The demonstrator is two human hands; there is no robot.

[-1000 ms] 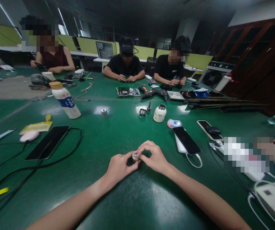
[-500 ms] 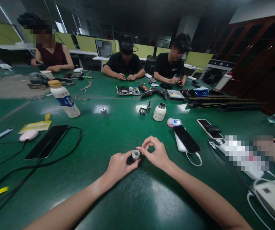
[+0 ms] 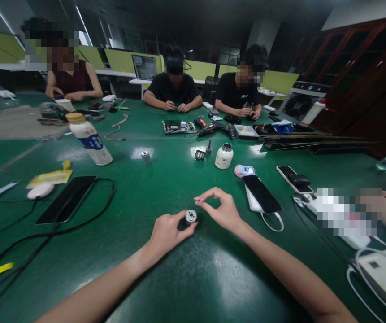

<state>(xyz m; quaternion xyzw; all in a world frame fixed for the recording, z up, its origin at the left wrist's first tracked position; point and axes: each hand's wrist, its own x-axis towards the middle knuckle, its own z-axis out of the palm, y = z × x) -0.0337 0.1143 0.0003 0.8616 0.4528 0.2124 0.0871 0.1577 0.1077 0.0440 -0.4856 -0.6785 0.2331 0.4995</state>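
Observation:
On the green table [image 3: 179,273], a small silver metal cylinder [image 3: 191,217] stands upright with a small dark hole in its top. My left hand [image 3: 168,229] grips it from the left, thumb and forefinger around its sides. Just above and to the right, my right hand [image 3: 222,211] is raised with thumb and forefinger tips drawn together in a pinch. Whatever may lie between those tips is too small to make out. Farther off to the left stands a second silver cylinder [image 3: 145,157].
Beyond my hands stand a cream bottle [image 3: 224,157] and its metal lid [image 3: 199,155]. Phones [image 3: 262,194] and cables lie right, a tablet-like black device [image 3: 67,199] left. A milk bottle [image 3: 93,144], circuit board [image 3: 179,127] and power drills [image 3: 217,128] are farther back. Co-workers sit around.
My right hand has lifted away from the cylinder's top, its pinched fingertips moving up and slightly left. The left hand keeps its grip on the cylinder in the same place.

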